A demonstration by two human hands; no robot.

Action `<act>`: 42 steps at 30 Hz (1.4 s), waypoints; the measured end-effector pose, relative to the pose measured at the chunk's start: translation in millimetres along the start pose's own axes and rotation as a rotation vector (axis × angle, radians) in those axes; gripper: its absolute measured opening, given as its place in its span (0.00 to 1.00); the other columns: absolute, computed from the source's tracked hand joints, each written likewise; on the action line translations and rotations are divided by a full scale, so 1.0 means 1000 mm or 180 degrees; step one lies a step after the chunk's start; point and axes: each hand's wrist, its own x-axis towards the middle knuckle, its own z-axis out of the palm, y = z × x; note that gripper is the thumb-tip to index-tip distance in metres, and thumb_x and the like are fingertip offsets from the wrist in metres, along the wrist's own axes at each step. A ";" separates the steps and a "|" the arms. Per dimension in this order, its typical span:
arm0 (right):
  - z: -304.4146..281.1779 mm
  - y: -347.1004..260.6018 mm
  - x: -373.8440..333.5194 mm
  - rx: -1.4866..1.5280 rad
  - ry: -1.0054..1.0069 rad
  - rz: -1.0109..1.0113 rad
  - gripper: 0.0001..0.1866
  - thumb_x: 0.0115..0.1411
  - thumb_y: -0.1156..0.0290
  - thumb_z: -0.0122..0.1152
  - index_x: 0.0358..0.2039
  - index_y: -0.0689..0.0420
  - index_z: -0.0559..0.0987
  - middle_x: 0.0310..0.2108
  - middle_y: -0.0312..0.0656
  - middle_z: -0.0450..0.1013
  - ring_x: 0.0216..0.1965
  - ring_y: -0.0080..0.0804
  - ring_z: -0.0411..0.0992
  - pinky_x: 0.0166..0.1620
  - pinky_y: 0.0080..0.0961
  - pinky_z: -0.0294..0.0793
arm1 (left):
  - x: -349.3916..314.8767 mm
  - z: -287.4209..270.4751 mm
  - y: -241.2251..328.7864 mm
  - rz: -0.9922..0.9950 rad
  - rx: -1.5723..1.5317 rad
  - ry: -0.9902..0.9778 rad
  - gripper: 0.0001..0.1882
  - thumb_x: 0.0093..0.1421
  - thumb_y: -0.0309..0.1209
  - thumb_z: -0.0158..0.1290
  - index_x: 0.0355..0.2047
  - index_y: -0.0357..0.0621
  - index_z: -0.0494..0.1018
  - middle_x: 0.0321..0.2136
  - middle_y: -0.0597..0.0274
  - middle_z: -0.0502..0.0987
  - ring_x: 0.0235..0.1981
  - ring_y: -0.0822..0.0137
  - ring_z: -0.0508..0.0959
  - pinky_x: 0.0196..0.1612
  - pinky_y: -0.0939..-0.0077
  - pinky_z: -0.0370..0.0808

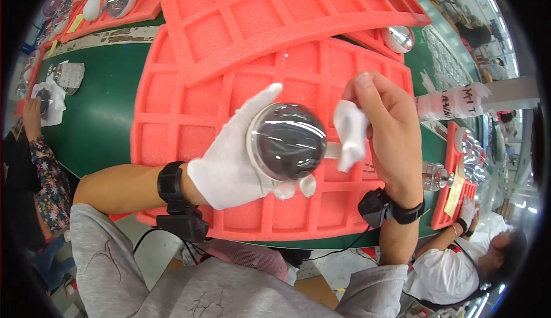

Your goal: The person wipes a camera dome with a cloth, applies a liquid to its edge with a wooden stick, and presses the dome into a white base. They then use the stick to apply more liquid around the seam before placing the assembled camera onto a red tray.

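Observation:
A clear glossy dome [290, 141] with a dark inside and a pale rim rests in my left hand [229, 154]. That hand wears a white glove, its fingers wrapped round the dome from below and the left. On the right, my bare right hand [393, 120] pinches a crumpled white cloth [350, 131] between thumb and fingers. The cloth hangs close beside the dome, apart from it. Beneath both hands lies a red foam tray [195, 137] divided into square pockets.
Another red foam tray [258, 20] lies tilted across the far side. A shiny dome [398, 38] sits at its right end. More domes [120, 2] fill a tray at the far left. Co-workers sit at both sides, one with a gloved hand [468, 210] at right. A taped post [459, 101] juts in.

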 end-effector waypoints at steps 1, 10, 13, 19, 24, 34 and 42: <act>-0.005 -0.002 0.002 0.0212 -0.0233 0.0156 0.18 0.74 0.62 0.47 0.35 0.64 0.76 0.28 0.38 0.73 0.27 0.18 0.71 0.29 0.16 0.69 | 0.000 0.000 0.000 -0.0024 0.0007 -0.0035 0.37 0.68 0.63 0.37 0.51 0.38 0.71 0.42 0.44 0.78 0.39 0.53 0.76 0.28 0.67 0.72; -0.032 -0.008 0.000 0.0223 -0.1152 -0.0091 0.17 0.59 0.85 0.62 0.49 0.66 0.74 0.40 0.41 0.76 0.40 0.25 0.75 0.43 0.23 0.78 | 0.000 0.000 0.000 -0.0152 0.0129 -0.0180 0.36 0.68 0.61 0.39 0.52 0.38 0.71 0.42 0.45 0.78 0.38 0.53 0.77 0.29 0.68 0.73; -0.035 -0.013 -0.003 0.0175 -0.1236 -0.0114 0.20 0.55 0.88 0.64 0.49 0.66 0.74 0.40 0.41 0.76 0.41 0.25 0.75 0.44 0.23 0.77 | 0.000 0.001 0.000 -0.0169 0.0168 -0.0186 0.35 0.68 0.61 0.40 0.52 0.38 0.71 0.42 0.45 0.78 0.38 0.53 0.77 0.30 0.68 0.73; -0.033 -0.010 -0.002 -0.0214 -0.1315 -0.0232 0.18 0.57 0.85 0.63 0.49 0.65 0.75 0.39 0.39 0.76 0.40 0.23 0.75 0.44 0.22 0.76 | 0.002 0.002 0.001 -0.0179 0.0246 -0.0162 0.35 0.68 0.60 0.41 0.52 0.38 0.71 0.42 0.46 0.78 0.38 0.54 0.78 0.31 0.68 0.74; -0.031 -0.012 -0.006 -0.0484 -0.1168 -0.0027 0.13 0.60 0.81 0.62 0.46 0.62 0.76 0.38 0.37 0.76 0.39 0.22 0.74 0.42 0.22 0.75 | 0.002 0.003 0.002 -0.0207 0.0315 -0.0168 0.34 0.68 0.59 0.42 0.52 0.37 0.70 0.41 0.46 0.78 0.37 0.54 0.79 0.32 0.69 0.75; -0.041 -0.020 -0.014 -0.2106 -0.1401 -0.0497 0.12 0.53 0.80 0.67 0.38 0.61 0.77 0.36 0.37 0.75 0.36 0.28 0.75 0.38 0.26 0.75 | 0.002 0.002 0.002 -0.0304 0.0439 -0.0179 0.33 0.68 0.58 0.44 0.53 0.37 0.70 0.41 0.48 0.79 0.37 0.55 0.80 0.34 0.69 0.76; -0.035 -0.015 -0.011 -0.2373 -0.1471 -0.1327 0.13 0.48 0.81 0.68 0.35 0.60 0.78 0.31 0.41 0.75 0.34 0.39 0.76 0.37 0.32 0.76 | 0.004 0.004 0.001 -0.0332 0.0559 -0.0187 0.32 0.68 0.56 0.46 0.53 0.37 0.70 0.41 0.48 0.79 0.36 0.55 0.80 0.35 0.70 0.77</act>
